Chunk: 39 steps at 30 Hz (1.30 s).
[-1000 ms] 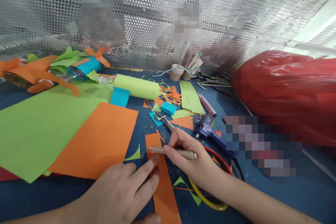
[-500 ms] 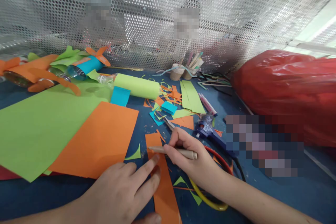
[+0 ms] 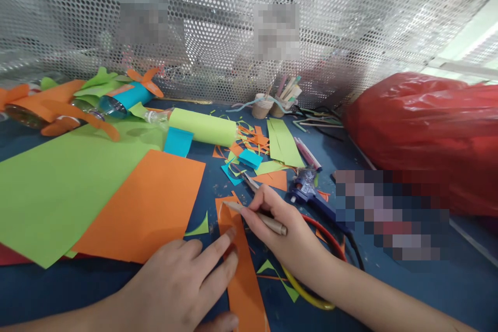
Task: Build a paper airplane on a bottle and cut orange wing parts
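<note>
A narrow strip of orange paper (image 3: 246, 282) lies lengthwise in front of me on the blue table. My left hand (image 3: 182, 280) rests on it, fingers stretched out and pressing its left side. In my right hand (image 3: 278, 223) is a beige pen (image 3: 268, 222), pinched between thumb and fingers. Its tip touches the strip near the top end, where a short pale curved line shows. Beneath the right hand lie scissors with a red and yellow handle (image 3: 311, 298); the hand hides their middle, and a blade tip pokes out beyond the fingers.
Large green (image 3: 78, 181) and orange sheets (image 3: 155, 202) lie at left. Behind them stand paper-wrapped bottles (image 3: 204, 125). Paper scraps (image 3: 251, 158) and a blue glue gun (image 3: 311, 192) lie ahead. Cups of pens (image 3: 262, 106) line the mesh wall; a red bag (image 3: 420, 135) bulges at right.
My right hand has moved the pen tip up along the strip, and a pale curved line now shows there. My left hand has stayed in place.
</note>
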### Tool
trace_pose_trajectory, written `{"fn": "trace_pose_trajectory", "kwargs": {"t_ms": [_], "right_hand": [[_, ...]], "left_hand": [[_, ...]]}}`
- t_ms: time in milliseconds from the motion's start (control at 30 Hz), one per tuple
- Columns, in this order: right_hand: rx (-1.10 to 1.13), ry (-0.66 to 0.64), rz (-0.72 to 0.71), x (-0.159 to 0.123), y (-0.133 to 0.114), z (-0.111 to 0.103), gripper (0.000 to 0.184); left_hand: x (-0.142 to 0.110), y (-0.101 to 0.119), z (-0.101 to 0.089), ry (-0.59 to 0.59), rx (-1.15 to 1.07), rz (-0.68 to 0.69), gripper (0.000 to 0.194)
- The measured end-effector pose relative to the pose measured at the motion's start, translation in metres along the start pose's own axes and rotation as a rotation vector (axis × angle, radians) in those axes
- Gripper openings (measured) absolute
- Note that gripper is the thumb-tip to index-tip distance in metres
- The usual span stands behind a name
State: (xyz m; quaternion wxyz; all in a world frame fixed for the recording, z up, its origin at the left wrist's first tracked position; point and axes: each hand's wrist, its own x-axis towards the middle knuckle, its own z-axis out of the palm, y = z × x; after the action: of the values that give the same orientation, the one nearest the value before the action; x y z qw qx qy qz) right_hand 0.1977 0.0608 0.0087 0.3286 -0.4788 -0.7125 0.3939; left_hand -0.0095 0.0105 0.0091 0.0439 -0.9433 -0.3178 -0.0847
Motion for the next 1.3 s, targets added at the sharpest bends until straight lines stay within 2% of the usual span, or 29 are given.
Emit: {"fn": "trace_pose_trajectory", "kwargs": {"t_ms": [633, 967, 1300], "right_hand": [[-0.105, 0.114, -0.052, -0.0011, -0.0083, -0.0057, 0.02], [0.005, 0.121, 0.063, -0.0013, -0.0096, -0.0064, 0.021], [0.058, 0.122, 0.047, -0.0013, -0.0082, -0.0081, 0.02]], "left_hand": [[-0.0012, -0.0009, 0.0005, 0.017, -0.006, 0.0, 0.043], [0.0011, -0.0009, 0.0005, -0.008, -0.005, 0.009, 0.045], [0.0018, -0.0007, 0.0006, -0.013, 0.008, 0.002, 0.045]]}}
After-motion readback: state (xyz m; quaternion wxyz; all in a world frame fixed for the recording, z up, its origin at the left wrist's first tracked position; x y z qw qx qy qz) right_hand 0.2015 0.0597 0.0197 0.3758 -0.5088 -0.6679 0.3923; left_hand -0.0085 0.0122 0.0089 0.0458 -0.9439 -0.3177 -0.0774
